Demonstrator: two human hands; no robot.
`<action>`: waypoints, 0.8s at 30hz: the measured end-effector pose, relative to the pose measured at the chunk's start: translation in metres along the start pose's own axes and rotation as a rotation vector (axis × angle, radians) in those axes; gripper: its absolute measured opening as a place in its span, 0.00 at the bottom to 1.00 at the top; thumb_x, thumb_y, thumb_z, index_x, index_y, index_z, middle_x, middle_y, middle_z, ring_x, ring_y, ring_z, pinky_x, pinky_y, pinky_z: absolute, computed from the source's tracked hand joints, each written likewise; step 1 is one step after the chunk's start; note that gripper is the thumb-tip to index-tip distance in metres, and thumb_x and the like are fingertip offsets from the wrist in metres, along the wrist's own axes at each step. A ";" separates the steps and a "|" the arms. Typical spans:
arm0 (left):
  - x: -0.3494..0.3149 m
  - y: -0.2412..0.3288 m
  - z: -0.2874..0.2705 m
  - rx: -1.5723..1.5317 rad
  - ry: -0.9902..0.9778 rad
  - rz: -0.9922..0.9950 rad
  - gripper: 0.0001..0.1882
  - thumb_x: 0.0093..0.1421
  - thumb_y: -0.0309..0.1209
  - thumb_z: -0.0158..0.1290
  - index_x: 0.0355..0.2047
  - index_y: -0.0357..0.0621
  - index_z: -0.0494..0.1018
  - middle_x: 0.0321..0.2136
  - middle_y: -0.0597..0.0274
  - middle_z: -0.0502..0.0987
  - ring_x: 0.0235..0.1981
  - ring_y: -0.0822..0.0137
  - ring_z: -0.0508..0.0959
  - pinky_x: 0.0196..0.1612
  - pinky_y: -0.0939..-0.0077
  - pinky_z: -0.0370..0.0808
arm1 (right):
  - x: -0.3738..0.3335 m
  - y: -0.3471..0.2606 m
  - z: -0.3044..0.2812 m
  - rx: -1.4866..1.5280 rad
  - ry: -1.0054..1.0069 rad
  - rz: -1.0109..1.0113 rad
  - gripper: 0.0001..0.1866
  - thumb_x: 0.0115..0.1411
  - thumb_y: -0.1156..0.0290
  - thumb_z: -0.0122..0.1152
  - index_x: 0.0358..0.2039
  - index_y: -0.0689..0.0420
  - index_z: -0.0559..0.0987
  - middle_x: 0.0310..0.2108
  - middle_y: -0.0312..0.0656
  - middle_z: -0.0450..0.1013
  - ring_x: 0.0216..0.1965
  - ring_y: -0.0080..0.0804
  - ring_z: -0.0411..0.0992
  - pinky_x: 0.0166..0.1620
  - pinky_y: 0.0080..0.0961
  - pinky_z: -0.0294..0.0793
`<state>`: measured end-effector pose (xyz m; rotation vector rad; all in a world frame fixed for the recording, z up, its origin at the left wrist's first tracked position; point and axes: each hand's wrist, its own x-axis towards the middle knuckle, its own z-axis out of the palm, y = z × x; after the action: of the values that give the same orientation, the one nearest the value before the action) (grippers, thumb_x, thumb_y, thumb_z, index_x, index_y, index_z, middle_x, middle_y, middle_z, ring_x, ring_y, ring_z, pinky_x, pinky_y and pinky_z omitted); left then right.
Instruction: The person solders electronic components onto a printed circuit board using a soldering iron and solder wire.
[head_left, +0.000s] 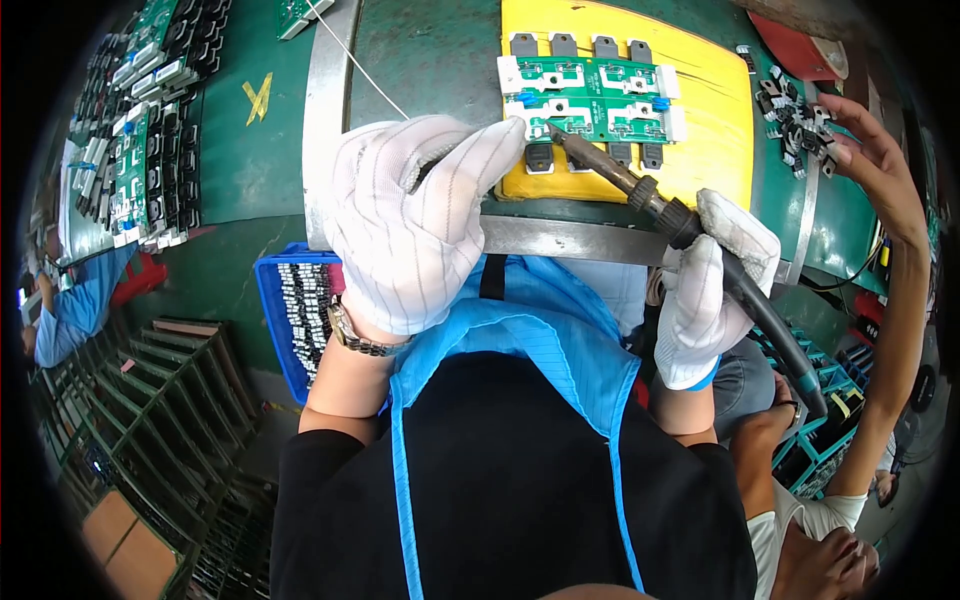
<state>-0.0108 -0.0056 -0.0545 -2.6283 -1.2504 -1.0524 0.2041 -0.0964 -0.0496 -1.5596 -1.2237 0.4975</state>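
Green circuit board [590,98] on yellow pad [715,120], right hand [712,290] gripping soldering iron [640,190], left hand [420,215] pinching solder wire [362,68].

White striped gloves; wristwatch [352,338]; blue apron [520,330]

A yellow X-shaped tape mark [258,98] sits on the green surface [250,170] at upper left. No packages, labels or screens can be made out elsewhere.

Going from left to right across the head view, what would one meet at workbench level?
Rows of green circuit boards → white-gloved left hand → dark soldering iron → white-gloved right hand → co-worker's bare hand.
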 end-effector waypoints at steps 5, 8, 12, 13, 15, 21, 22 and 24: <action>-0.008 -0.004 0.005 -0.028 -0.034 0.018 0.29 0.43 0.22 0.55 0.49 0.52 0.78 0.39 0.65 0.75 0.42 0.62 0.74 0.47 0.64 0.70 | 0.002 -0.003 -0.001 -0.004 0.021 -0.003 0.13 0.58 0.73 0.64 0.42 0.63 0.77 0.44 0.48 0.75 0.45 0.34 0.75 0.52 0.29 0.72; -0.002 -0.003 0.005 -0.044 -0.034 0.006 0.25 0.45 0.22 0.58 0.47 0.52 0.80 0.38 0.66 0.77 0.41 0.62 0.76 0.45 0.67 0.72 | 0.002 -0.003 0.002 -0.002 0.025 -0.002 0.13 0.58 0.73 0.64 0.42 0.63 0.77 0.44 0.48 0.75 0.44 0.34 0.75 0.52 0.29 0.72; -0.002 -0.003 0.004 -0.087 0.040 -0.045 0.20 0.48 0.22 0.62 0.42 0.52 0.83 0.36 0.66 0.80 0.38 0.63 0.78 0.42 0.72 0.75 | 0.003 -0.003 0.004 0.010 0.025 -0.002 0.13 0.58 0.73 0.64 0.42 0.64 0.77 0.44 0.48 0.75 0.44 0.34 0.75 0.52 0.29 0.72; -0.003 -0.003 0.000 -0.080 0.048 -0.049 0.20 0.48 0.22 0.62 0.42 0.52 0.83 0.36 0.66 0.80 0.38 0.63 0.78 0.42 0.72 0.75 | 0.000 -0.006 0.004 0.109 0.065 0.041 0.13 0.58 0.72 0.64 0.42 0.63 0.77 0.43 0.48 0.75 0.44 0.34 0.75 0.52 0.29 0.72; -0.006 -0.002 -0.007 -0.127 0.039 -0.060 0.19 0.48 0.22 0.63 0.42 0.53 0.82 0.35 0.66 0.81 0.38 0.63 0.78 0.43 0.72 0.76 | -0.003 0.002 0.001 0.087 0.117 -0.052 0.14 0.59 0.69 0.64 0.42 0.63 0.77 0.43 0.48 0.76 0.43 0.34 0.75 0.52 0.29 0.72; -0.011 0.000 -0.004 -0.069 -0.031 -0.051 0.19 0.48 0.25 0.66 0.42 0.54 0.82 0.34 0.71 0.81 0.36 0.65 0.78 0.41 0.71 0.76 | -0.001 0.001 0.000 0.024 0.015 0.001 0.14 0.58 0.72 0.65 0.43 0.63 0.76 0.43 0.47 0.76 0.44 0.34 0.75 0.53 0.29 0.72; -0.010 0.001 -0.004 -0.067 -0.031 -0.053 0.19 0.48 0.25 0.66 0.42 0.54 0.82 0.34 0.71 0.81 0.36 0.65 0.78 0.41 0.71 0.76 | -0.001 0.001 0.001 0.026 0.013 0.002 0.14 0.58 0.72 0.65 0.43 0.63 0.76 0.43 0.47 0.76 0.44 0.34 0.75 0.53 0.29 0.72; -0.008 0.002 -0.004 -0.066 -0.038 -0.072 0.19 0.47 0.25 0.66 0.42 0.55 0.82 0.33 0.72 0.80 0.35 0.65 0.78 0.41 0.71 0.75 | -0.001 -0.001 0.003 0.059 -0.009 0.023 0.14 0.57 0.73 0.65 0.43 0.63 0.76 0.44 0.47 0.75 0.45 0.34 0.75 0.53 0.29 0.71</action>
<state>-0.0148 -0.0139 -0.0559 -2.6832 -1.3504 -1.0775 0.2008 -0.0958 -0.0504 -1.5242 -1.1886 0.5516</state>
